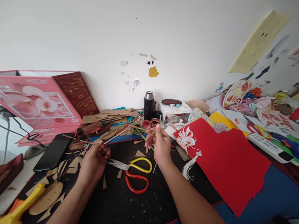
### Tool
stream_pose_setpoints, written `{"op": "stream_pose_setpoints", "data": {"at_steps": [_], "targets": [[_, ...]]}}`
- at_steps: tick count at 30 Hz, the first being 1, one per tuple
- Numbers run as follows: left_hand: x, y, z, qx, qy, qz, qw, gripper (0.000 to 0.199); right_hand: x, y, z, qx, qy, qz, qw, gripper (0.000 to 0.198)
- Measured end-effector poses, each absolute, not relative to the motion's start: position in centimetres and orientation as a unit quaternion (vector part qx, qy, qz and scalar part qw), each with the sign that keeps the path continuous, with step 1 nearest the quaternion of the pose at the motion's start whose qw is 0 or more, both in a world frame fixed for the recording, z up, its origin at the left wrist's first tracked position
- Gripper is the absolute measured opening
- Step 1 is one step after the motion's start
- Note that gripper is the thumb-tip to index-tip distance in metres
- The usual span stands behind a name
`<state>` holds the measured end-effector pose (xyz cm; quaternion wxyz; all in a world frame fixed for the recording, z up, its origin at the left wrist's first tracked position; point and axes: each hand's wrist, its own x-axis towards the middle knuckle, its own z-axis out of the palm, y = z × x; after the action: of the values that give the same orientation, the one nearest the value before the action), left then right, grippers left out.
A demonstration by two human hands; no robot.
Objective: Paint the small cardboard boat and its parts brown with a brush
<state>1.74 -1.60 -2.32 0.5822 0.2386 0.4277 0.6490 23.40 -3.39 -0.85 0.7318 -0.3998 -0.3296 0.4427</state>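
Note:
My left hand [97, 157] is closed, thumb against the curled fingers. A pale thin stick [115, 137] runs from its thumb tip toward the back right, beside a long green-brown piece [113, 133]. My right hand [161, 144] is also closed, its fingers bent around a thin brownish stick, perhaps a brush, whose far end I cannot make out. Between the hands, scissors [126, 167] with one yellow and one red handle lie open on the black mat [112, 199]. Red [146, 124] and brown [154, 122] paint jars stand behind my right hand.
A black bottle [149, 105] stands by the wall near stacked cardboard strips [109, 115]. At left are a phone [53, 152], a pink box [42, 102] and a yellow-handled tool [35, 199]. Red paper [224, 158] with a white tassel [189, 168] covers the right side. Cardboard scraps [140, 153] are scattered about.

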Motion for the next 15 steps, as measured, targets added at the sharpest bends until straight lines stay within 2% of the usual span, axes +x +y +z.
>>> {"op": "stream_pose_setpoints", "data": {"at_steps": [5,15], "targets": [[1.77,-1.56,-2.20,0.236,0.432,0.646,0.583,0.043,22.96,-3.77,-0.65,-0.387,-0.348,0.462,0.718,0.062],[1.71,-1.57,-2.39,0.242,0.428,0.647,0.583,0.040,23.68,-2.93,-1.08,-0.399,-0.310,0.435,0.745,0.068]]}}
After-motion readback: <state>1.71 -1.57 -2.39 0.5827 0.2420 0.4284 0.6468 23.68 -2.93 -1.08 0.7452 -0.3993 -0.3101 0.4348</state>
